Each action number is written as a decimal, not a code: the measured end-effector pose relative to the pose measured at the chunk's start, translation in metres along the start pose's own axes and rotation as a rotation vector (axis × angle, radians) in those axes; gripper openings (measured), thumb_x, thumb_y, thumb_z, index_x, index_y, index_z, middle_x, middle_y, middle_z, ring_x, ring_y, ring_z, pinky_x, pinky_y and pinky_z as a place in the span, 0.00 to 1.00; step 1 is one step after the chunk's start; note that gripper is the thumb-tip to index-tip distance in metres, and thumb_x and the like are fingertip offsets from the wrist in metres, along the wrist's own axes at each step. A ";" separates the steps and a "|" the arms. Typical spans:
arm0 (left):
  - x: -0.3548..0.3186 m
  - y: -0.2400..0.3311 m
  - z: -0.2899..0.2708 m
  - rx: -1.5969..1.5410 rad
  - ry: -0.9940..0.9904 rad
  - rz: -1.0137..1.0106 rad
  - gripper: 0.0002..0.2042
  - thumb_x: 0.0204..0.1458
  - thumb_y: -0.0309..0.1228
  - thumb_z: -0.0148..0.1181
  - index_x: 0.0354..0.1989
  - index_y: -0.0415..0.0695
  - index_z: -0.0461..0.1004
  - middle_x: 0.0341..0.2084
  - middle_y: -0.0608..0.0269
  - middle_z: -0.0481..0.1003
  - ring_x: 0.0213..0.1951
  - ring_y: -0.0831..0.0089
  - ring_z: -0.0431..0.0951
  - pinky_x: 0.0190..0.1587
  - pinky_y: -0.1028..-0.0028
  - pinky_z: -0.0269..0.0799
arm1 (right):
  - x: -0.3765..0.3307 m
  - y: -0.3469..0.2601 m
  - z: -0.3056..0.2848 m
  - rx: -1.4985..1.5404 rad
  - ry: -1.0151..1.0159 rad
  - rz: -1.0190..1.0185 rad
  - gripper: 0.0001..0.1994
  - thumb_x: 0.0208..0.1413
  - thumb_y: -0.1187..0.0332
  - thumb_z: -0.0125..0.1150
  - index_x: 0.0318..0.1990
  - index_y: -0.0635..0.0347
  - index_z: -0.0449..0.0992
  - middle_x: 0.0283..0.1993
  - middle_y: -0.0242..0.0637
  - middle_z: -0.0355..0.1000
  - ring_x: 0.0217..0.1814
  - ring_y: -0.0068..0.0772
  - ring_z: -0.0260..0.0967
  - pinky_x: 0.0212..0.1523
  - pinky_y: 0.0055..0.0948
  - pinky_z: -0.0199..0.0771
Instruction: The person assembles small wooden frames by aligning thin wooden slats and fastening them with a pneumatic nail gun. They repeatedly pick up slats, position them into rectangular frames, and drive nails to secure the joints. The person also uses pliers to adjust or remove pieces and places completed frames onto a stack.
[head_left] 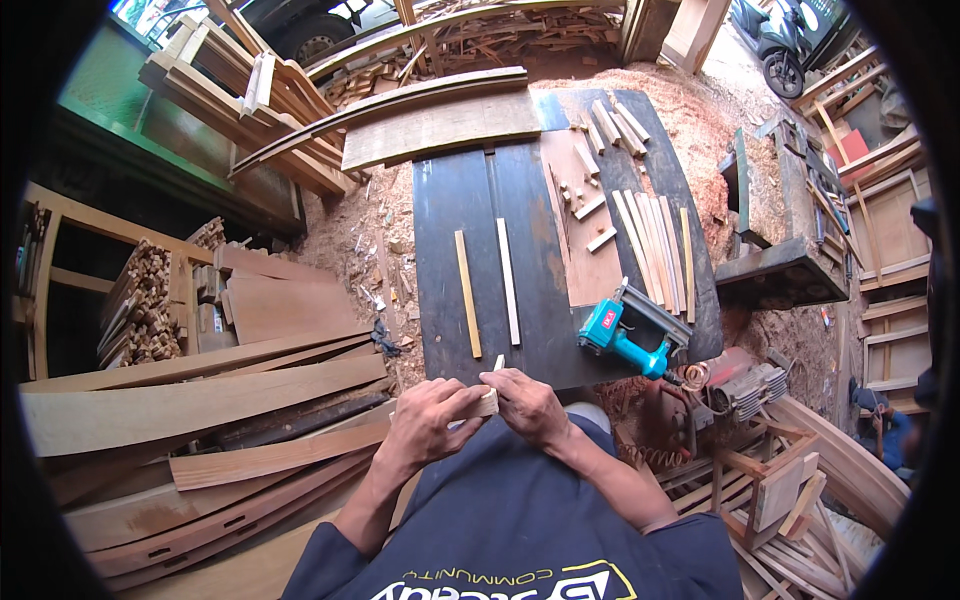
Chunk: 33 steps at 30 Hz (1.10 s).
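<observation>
left hand (428, 418) + right hand (527, 403): both grasping small pale wooden block (487, 402), steadying it from either end | two thin pale wood strips (488, 287) lie just beyond | teal nail gun (630, 330) rests right, within reach

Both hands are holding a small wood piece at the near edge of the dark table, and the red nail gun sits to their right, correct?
Not quite: the nail gun is teal blue, not red. The head view shows it right of both hands, left hand and right hand, which hold the small wood piece at the dark table edge.

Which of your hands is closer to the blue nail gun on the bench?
Right. The right hand grips the small wood piece just below-left of the blue nail gun; the left hand sits farther left, beyond that piece.
</observation>
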<state>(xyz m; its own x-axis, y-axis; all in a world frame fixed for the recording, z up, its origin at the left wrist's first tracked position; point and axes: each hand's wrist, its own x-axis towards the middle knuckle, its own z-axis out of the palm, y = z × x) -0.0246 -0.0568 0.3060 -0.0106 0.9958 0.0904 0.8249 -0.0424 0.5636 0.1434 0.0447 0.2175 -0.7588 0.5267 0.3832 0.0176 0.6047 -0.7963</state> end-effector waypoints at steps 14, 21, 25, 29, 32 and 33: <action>0.006 -0.001 -0.005 -0.009 -0.027 0.034 0.19 0.41 0.30 0.70 0.44 0.46 0.76 0.29 0.62 0.74 0.32 0.63 0.76 0.36 0.67 0.71 | 0.003 -0.003 -0.001 0.025 -0.014 0.018 0.18 0.50 0.79 0.62 0.50 0.68 0.73 0.44 0.48 0.76 0.47 0.50 0.76 0.45 0.39 0.80; 0.011 -0.004 -0.005 0.025 -0.034 -0.003 0.21 0.39 0.29 0.70 0.44 0.45 0.73 0.30 0.60 0.74 0.33 0.60 0.76 0.38 0.65 0.72 | 0.006 -0.003 0.001 0.030 -0.026 0.041 0.18 0.51 0.77 0.63 0.51 0.67 0.73 0.45 0.47 0.76 0.46 0.49 0.76 0.45 0.38 0.80; 0.012 -0.010 -0.006 0.064 -0.021 0.018 0.22 0.39 0.30 0.71 0.45 0.46 0.73 0.28 0.62 0.72 0.32 0.62 0.76 0.36 0.66 0.71 | 0.009 -0.003 0.002 0.029 -0.037 0.049 0.19 0.50 0.77 0.64 0.51 0.66 0.73 0.45 0.46 0.76 0.46 0.49 0.76 0.46 0.37 0.79; 0.012 -0.012 -0.004 0.108 0.014 0.044 0.21 0.38 0.30 0.71 0.44 0.47 0.75 0.27 0.63 0.71 0.31 0.63 0.75 0.34 0.67 0.71 | 0.009 -0.003 0.001 0.021 -0.008 0.026 0.18 0.51 0.77 0.63 0.51 0.65 0.73 0.44 0.45 0.76 0.43 0.48 0.77 0.43 0.36 0.80; 0.013 -0.012 -0.001 0.122 0.042 0.048 0.21 0.38 0.31 0.71 0.44 0.47 0.75 0.26 0.63 0.71 0.30 0.64 0.75 0.33 0.67 0.70 | 0.010 -0.003 0.001 0.036 -0.018 0.064 0.19 0.51 0.76 0.65 0.51 0.64 0.73 0.45 0.45 0.76 0.45 0.48 0.77 0.45 0.37 0.80; 0.013 -0.012 0.000 0.129 0.051 0.055 0.21 0.38 0.31 0.71 0.43 0.47 0.75 0.26 0.64 0.71 0.30 0.64 0.75 0.32 0.67 0.70 | 0.010 -0.003 0.001 0.045 -0.030 0.085 0.19 0.50 0.76 0.66 0.51 0.64 0.73 0.46 0.45 0.76 0.46 0.49 0.76 0.46 0.37 0.79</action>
<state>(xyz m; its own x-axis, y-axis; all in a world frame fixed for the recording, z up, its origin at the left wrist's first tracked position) -0.0352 -0.0432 0.3006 0.0104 0.9867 0.1622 0.8908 -0.0828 0.4469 0.1351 0.0482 0.2233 -0.7748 0.5567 0.2998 0.0543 0.5310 -0.8457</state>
